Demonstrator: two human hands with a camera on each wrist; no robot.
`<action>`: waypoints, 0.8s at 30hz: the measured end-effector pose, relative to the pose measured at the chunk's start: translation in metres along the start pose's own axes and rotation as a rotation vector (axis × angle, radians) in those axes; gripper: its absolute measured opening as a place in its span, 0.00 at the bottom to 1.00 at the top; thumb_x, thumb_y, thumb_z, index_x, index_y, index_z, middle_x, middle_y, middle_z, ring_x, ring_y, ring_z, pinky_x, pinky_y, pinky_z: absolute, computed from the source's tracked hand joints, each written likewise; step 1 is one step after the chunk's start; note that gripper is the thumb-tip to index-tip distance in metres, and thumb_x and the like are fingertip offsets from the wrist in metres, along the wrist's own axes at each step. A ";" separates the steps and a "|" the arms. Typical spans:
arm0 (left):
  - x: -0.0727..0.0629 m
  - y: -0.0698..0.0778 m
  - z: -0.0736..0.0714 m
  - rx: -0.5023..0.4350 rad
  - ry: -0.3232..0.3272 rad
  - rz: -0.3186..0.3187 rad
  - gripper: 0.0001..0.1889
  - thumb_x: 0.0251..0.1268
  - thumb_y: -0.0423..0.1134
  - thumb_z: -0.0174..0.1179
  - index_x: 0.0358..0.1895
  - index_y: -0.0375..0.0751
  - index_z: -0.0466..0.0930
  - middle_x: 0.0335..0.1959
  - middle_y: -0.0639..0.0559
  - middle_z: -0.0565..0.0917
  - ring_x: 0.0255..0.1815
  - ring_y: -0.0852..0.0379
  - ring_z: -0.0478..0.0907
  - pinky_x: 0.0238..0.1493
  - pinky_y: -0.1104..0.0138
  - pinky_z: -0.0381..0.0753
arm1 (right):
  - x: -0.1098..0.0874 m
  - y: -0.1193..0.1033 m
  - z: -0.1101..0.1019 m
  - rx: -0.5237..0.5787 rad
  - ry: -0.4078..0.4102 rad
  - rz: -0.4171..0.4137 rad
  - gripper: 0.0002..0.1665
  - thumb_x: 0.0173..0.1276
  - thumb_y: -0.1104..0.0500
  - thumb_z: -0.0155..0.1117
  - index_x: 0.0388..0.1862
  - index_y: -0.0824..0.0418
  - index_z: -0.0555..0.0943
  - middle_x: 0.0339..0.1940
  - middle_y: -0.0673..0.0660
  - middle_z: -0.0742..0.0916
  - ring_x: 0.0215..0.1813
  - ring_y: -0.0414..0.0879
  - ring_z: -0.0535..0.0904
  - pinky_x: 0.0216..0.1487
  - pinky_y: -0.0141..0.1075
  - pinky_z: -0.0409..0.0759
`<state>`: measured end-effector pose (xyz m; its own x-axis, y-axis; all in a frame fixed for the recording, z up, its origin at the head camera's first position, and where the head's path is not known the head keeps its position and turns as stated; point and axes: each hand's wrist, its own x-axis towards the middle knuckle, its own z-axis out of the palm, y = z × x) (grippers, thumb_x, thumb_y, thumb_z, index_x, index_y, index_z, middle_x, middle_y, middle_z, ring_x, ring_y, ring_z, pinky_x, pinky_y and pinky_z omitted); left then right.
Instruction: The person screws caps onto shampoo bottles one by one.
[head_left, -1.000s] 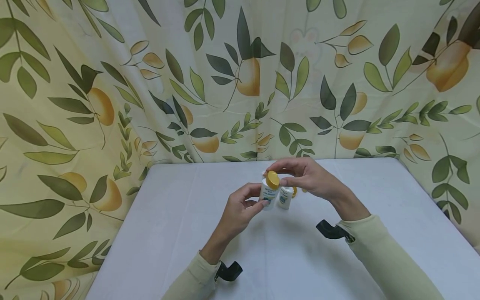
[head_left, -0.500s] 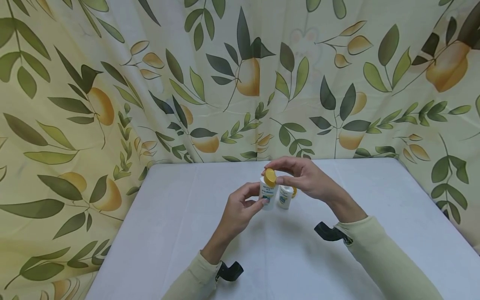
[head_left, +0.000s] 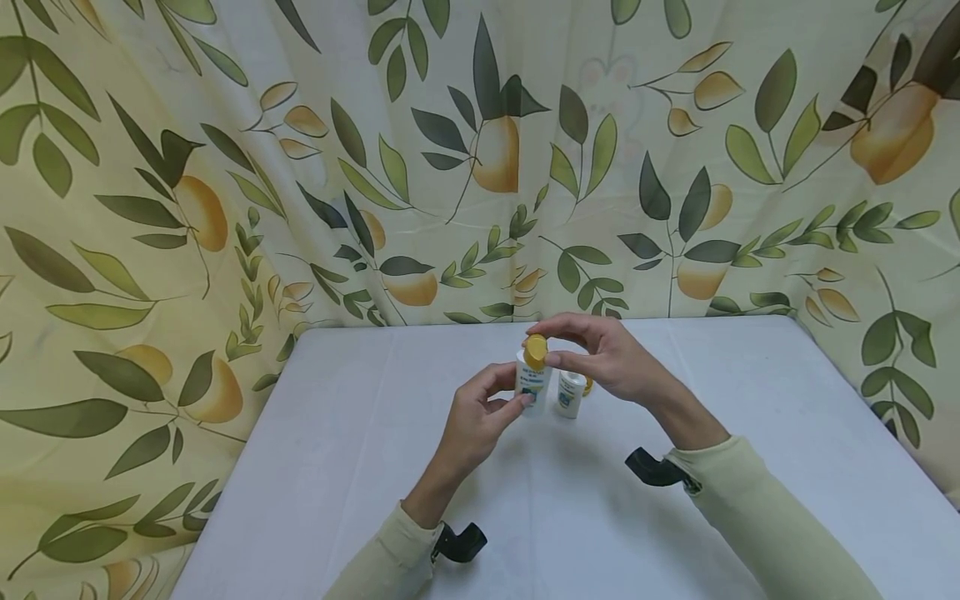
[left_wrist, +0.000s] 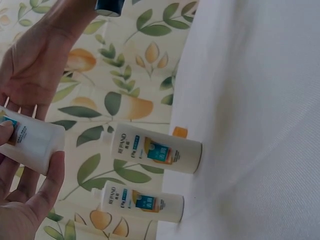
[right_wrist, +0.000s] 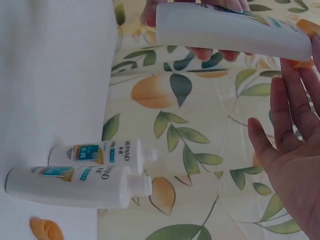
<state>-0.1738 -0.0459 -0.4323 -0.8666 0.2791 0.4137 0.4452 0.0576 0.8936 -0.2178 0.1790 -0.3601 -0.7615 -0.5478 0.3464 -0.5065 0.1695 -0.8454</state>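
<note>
A white bottle with a blue-and-orange label is raised off the table, gripped low by my left hand between fingers and thumb. My right hand pinches the yellow-orange cap at its top, with the fingers behind and the thumb in front. The right wrist view shows this bottle side-on, its cap partly covered by the right hand's fingers. Cap threads are hidden. Two similar white bottles, a front one and another, stand upright with bare white necks.
A loose orange cap lies on the table beside the standing bottles. White cloth covers the table. Behind it hangs a leaf-and-fruit printed curtain. Each sleeve carries a black wrist mount.
The held bottle has shifted slightly left and now stands more upright. My right hand has moved left a little with the cap, still pinching it.
</note>
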 end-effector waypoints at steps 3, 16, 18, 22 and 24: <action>0.000 -0.001 0.000 0.000 0.003 0.002 0.21 0.68 0.34 0.67 0.63 0.45 0.78 0.59 0.52 0.82 0.59 0.52 0.81 0.53 0.60 0.87 | 0.000 0.000 0.001 -0.007 0.012 0.008 0.20 0.71 0.66 0.67 0.61 0.62 0.81 0.61 0.57 0.84 0.68 0.43 0.75 0.74 0.63 0.63; 0.001 0.000 0.001 -0.005 0.018 0.025 0.21 0.68 0.32 0.66 0.63 0.42 0.78 0.59 0.49 0.82 0.58 0.51 0.81 0.52 0.63 0.87 | -0.002 -0.002 0.007 -0.020 0.076 0.024 0.19 0.69 0.65 0.70 0.58 0.59 0.82 0.58 0.53 0.84 0.66 0.48 0.76 0.75 0.60 0.63; 0.001 0.000 0.001 -0.003 0.021 0.020 0.21 0.68 0.32 0.66 0.63 0.41 0.78 0.58 0.49 0.82 0.58 0.51 0.81 0.52 0.62 0.87 | -0.002 -0.002 0.008 -0.019 0.086 0.030 0.20 0.69 0.64 0.70 0.59 0.58 0.82 0.58 0.53 0.84 0.66 0.49 0.76 0.76 0.60 0.63; 0.001 0.000 0.002 -0.001 0.030 0.005 0.21 0.68 0.32 0.66 0.63 0.42 0.78 0.58 0.50 0.82 0.58 0.52 0.81 0.53 0.58 0.87 | -0.002 -0.001 0.009 -0.019 0.100 0.035 0.20 0.69 0.64 0.70 0.60 0.58 0.82 0.59 0.53 0.84 0.67 0.48 0.76 0.76 0.57 0.64; 0.001 -0.001 0.002 -0.001 0.034 0.001 0.21 0.68 0.32 0.66 0.63 0.42 0.78 0.58 0.51 0.82 0.58 0.53 0.81 0.53 0.56 0.87 | -0.001 0.000 0.010 -0.020 0.104 0.034 0.21 0.69 0.64 0.70 0.60 0.59 0.82 0.60 0.53 0.84 0.67 0.47 0.76 0.76 0.56 0.64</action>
<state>-0.1746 -0.0441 -0.4327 -0.8734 0.2463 0.4201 0.4458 0.0569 0.8933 -0.2126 0.1717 -0.3644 -0.8156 -0.4537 0.3592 -0.4872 0.2035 -0.8493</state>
